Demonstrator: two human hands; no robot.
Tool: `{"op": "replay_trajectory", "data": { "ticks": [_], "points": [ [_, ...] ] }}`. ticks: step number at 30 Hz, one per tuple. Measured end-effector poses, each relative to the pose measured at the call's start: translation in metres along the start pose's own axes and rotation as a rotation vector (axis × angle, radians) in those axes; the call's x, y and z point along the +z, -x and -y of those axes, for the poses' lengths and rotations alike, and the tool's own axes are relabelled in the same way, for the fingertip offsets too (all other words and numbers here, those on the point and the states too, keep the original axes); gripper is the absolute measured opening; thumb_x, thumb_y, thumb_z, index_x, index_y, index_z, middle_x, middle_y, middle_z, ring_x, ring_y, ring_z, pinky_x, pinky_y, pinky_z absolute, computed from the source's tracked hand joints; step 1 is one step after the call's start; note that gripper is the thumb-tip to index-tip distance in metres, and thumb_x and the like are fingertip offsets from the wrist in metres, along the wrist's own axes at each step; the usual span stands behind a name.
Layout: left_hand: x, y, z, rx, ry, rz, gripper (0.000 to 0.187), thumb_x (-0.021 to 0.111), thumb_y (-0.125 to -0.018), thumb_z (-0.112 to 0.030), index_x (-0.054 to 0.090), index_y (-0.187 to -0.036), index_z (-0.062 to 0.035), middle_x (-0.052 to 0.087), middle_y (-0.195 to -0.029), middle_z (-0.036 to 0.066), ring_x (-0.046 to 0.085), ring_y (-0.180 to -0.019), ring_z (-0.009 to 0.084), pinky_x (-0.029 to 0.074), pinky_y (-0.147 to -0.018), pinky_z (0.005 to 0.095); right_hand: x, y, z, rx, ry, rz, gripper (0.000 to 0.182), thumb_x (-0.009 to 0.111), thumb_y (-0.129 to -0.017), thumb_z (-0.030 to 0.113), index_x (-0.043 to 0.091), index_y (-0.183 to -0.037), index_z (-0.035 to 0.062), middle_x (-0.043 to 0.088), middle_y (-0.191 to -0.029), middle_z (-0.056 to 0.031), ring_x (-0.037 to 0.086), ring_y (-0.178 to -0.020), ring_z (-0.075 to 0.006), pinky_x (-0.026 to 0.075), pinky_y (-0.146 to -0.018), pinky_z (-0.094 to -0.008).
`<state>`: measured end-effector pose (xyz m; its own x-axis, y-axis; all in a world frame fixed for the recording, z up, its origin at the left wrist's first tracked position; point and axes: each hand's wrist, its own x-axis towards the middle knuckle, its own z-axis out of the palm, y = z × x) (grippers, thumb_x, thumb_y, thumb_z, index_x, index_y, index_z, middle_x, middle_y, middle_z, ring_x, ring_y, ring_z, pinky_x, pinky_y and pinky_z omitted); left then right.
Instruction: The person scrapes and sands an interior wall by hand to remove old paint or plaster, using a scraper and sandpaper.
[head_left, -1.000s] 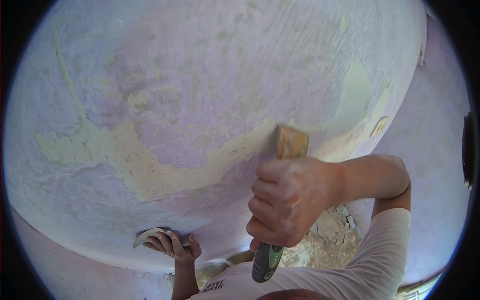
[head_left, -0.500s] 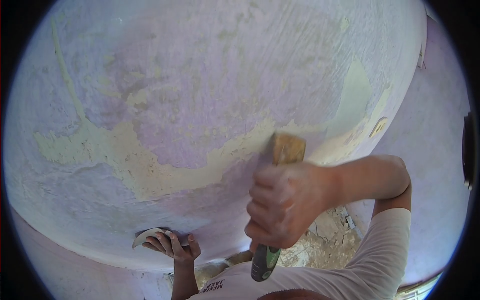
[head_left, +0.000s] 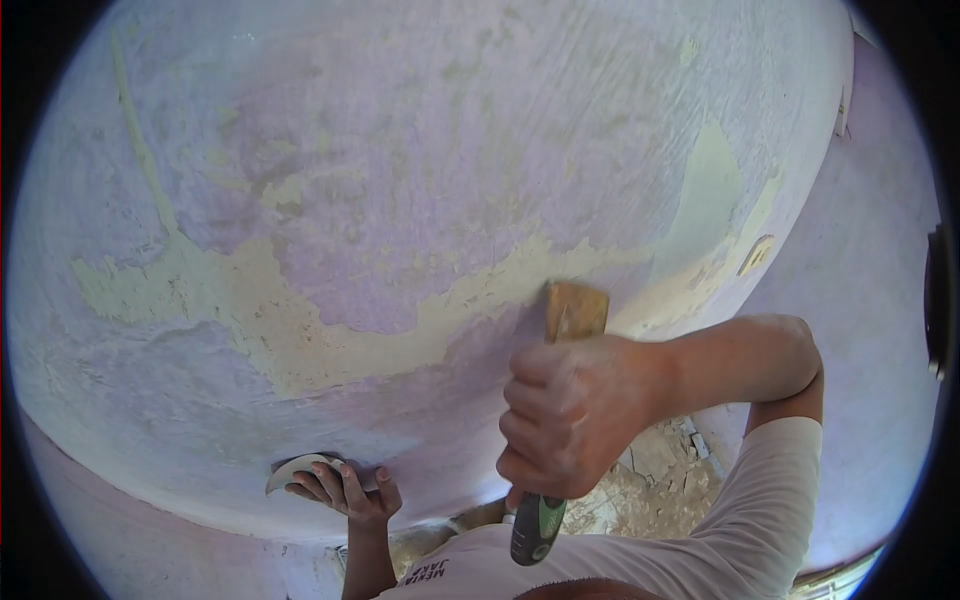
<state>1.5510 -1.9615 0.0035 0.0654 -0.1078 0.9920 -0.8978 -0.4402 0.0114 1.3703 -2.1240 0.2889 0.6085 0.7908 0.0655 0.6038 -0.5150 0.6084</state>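
Note:
My right hand [head_left: 570, 415] is wrapped round the dark green handle of a scraper [head_left: 577, 311]. Its broad, stained blade points up and lies over the wall, near the lower edge of a bare cream patch [head_left: 350, 358]; contact with the surface cannot be made out. Lower left, my left hand [head_left: 345, 490] has its fingers spread over a pale curved piece with a dark edge [head_left: 290, 472], held or pressed close to the wall.
The wall [head_left: 450, 190] carries worn purple paint with cream patches. A socket plate [head_left: 757, 255] sits at the right, near the corner with a side wall [head_left: 850, 270]. Debris covers the floor [head_left: 650, 480] below my right arm. A dark object [head_left: 938, 300] stands at the far right.
My right hand and the scraper have moved slightly down, and the hand is less blurred. The left hand has hardly moved.

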Motion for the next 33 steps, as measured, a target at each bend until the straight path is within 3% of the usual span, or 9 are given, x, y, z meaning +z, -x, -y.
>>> {"op": "replay_trajectory", "data": {
  "ticks": [4,7,10,13,19,22,25,31,33],
  "points": [
    [-0.001,-0.001,0.0,-0.001,0.011,0.009,0.053,0.043,-0.092,-0.034,0.033,-0.138,-0.0079,0.025,-0.147,0.019,0.013,-0.138,0.0415,0.003,-0.108,0.0604,-0.005,-0.001,-0.012,0.071,0.031,-0.135,0.048,0.064,-0.08,0.039,0.037,-0.049,0.0127,0.032,-0.045,0.0068,0.038,-0.041,-0.0083,0.027,-0.04,-0.0261],
    [-0.001,0.0,0.001,0.006,0.005,0.007,0.053,0.043,-0.093,-0.034,0.033,-0.138,-0.0077,0.025,-0.147,0.019,0.013,-0.138,0.0417,0.003,-0.108,0.0605,0.008,-0.001,0.005,-0.049,-0.022,0.042,0.048,0.064,-0.079,0.039,0.037,-0.049,0.0126,0.033,-0.045,0.0066,0.039,-0.041,-0.0086,0.027,-0.04,-0.0264],
    [0.0,-0.002,0.0,0.005,-0.004,0.005,0.053,0.043,-0.093,-0.034,0.033,-0.138,-0.0076,0.025,-0.147,0.02,0.013,-0.138,0.042,0.003,-0.108,0.0608,-0.002,-0.002,-0.005,0.03,-0.02,-0.129,0.046,0.065,-0.076,0.038,0.036,-0.049,0.0126,0.034,-0.045,0.0061,0.039,-0.041,-0.009,0.028,-0.041,-0.0259],
    [-0.003,0.001,0.0,0.004,0.002,0.017,0.052,0.043,-0.093,-0.034,0.033,-0.138,-0.0076,0.024,-0.147,0.02,0.013,-0.138,0.0422,0.003,-0.108,0.0609,0.003,-0.001,-0.003,0.022,0.008,0.005,0.046,0.066,-0.073,0.037,0.036,-0.049,0.0123,0.034,-0.045,0.0058,0.04,-0.041,-0.0092,0.028,-0.042,-0.0255],
    [-0.001,-0.002,-0.001,0.0,0.006,0.01,0.053,0.043,-0.093,-0.034,0.033,-0.138,-0.0077,0.025,-0.147,0.019,0.013,-0.138,0.0423,0.002,-0.108,0.0611,-0.002,-0.003,-0.004,0.044,-0.02,-0.074,0.046,0.066,-0.074,0.037,0.036,-0.049,0.0126,0.034,-0.045,0.0055,0.041,-0.041,-0.0091,0.028,-0.041,-0.0256],
    [-0.002,-0.001,0.0,0.002,0.005,0.013,0.053,0.043,-0.093,-0.034,0.033,-0.138,-0.0079,0.025,-0.147,0.019,0.013,-0.138,0.0424,0.002,-0.108,0.0612,0.005,-0.002,0.006,-0.024,-0.012,0.074,0.046,0.066,-0.075,0.038,0.037,-0.049,0.0127,0.035,-0.045,0.0058,0.041,-0.041,-0.009,0.028,-0.041,-0.0254],
    [-0.001,0.0,0.0,0.004,-0.001,0.011,0.053,0.043,-0.093,-0.034,0.033,-0.138,-0.0081,0.025,-0.147,0.019,0.013,-0.138,0.0425,0.002,-0.108,0.0612,0.002,-0.002,-0.006,0.025,0.0,-0.101,0.047,0.066,-0.076,0.038,0.036,-0.049,0.0129,0.035,-0.045,0.0061,0.04,-0.041,-0.0087,0.027,-0.042,-0.0249],
    [-0.001,0.001,-0.001,0.0,-0.007,0.014,0.053,0.043,-0.093,-0.033,0.032,-0.138,-0.0082,0.024,-0.147,0.02,0.012,-0.138,0.0429,0.002,-0.108,0.0614,0.005,-0.001,0.005,-0.014,-0.013,0.058,0.047,0.066,-0.076,0.038,0.036,-0.049,0.0133,0.034,-0.044,0.006,0.04,-0.04,-0.0081,0.026,-0.042,-0.0245],
    [-0.002,-0.001,-0.001,0.003,-0.001,0.016,0.053,0.043,-0.093,-0.033,0.033,-0.138,-0.0082,0.024,-0.147,0.02,0.012,-0.138,0.0431,0.002,-0.108,0.0615,-0.001,-0.003,-0.002,0.029,-0.001,-0.048,0.047,0.065,-0.077,0.038,0.036,-0.049,0.0133,0.034,-0.044,0.0061,0.039,-0.04,-0.008,0.026,-0.042,-0.0246]
  ]
}}
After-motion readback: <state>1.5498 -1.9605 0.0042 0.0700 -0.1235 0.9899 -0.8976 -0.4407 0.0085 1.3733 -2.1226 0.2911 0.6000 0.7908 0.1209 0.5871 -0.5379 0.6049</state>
